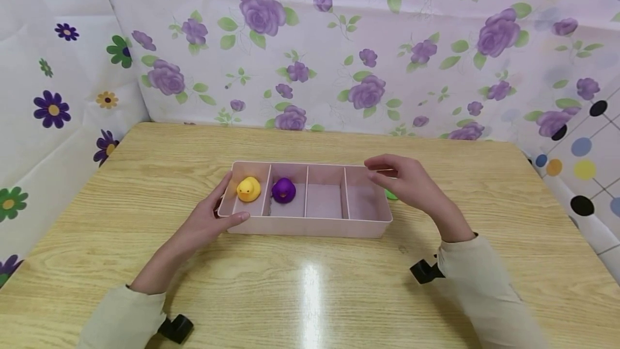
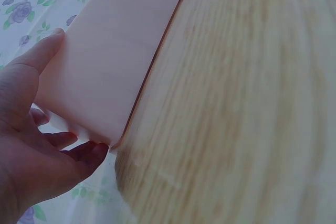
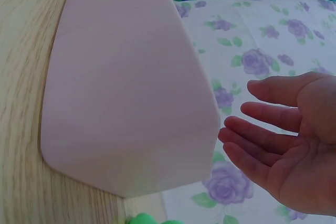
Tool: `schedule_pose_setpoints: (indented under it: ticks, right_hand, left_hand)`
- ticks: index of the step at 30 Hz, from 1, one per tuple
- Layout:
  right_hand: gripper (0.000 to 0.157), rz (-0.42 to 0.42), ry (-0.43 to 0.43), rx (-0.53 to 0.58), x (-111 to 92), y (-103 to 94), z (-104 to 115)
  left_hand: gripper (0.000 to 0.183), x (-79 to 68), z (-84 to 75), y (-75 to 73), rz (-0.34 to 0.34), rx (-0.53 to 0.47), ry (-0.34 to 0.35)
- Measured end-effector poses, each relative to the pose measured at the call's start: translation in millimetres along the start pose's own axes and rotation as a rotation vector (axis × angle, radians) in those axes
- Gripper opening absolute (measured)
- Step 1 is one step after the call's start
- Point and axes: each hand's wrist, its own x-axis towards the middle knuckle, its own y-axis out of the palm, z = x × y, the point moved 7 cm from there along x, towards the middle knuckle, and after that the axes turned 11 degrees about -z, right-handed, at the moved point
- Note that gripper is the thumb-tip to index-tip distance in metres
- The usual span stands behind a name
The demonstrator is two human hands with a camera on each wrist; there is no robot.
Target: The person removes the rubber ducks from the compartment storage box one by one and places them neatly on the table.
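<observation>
A long pale pink box [image 1: 310, 226] with several compartments in a row lies on the table. A yellow rubber duck [image 1: 248, 190] sits in its leftmost compartment, and a purple rubber duck [image 1: 283, 192] in the one beside it. My left hand [image 1: 209, 218] grips the box's left end, thumb over the near rim and fingers at the end wall. At the far right corner hovers my right hand [image 1: 406, 179], its fingers extended and holding nothing; the right wrist view shows the fingertips close to the box's end. A green object [image 1: 391, 195] beside the right end is mostly hidden.
The wooden table [image 1: 310, 279] reaches back to a flowered sheet [image 1: 329, 58], and patterned sheets also hang at the left and right. A black wrist device [image 1: 178, 329] shows at the left sleeve, with a similar one [image 1: 426, 271] at the right.
</observation>
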Motion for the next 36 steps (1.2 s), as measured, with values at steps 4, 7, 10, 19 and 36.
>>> schedule_pose_setpoints:
  ticks: [4,7,10,19,36]
  right_hand:
    - [0.032,0.002,-0.016,0.02,4,5.8,6]
    - [0.032,0.007,-0.021,0.044,6,11.4,12]
    - [0.033,0.02,-0.022,0.077,9,18.6,17]
    - [0.034,0.078,-0.046,0.112,16,42.1,28]
    - [0.035,0.148,-0.112,0.125,34,73.1,59]
  left_hand:
    - [0.099,-0.1,0.1,-0.2,0.0,0.002,-0.007]
    - [0.099,-0.2,0.4,-0.1,0.001,0.002,-0.011]
    - [0.1,-0.3,0.8,0.0,0.002,0.01,-0.014]
    - [0.1,-0.3,1.3,0.0,0.006,0.008,-0.015]
    - [0.099,-0.6,0.8,-1.2,0.006,0.011,-0.007]
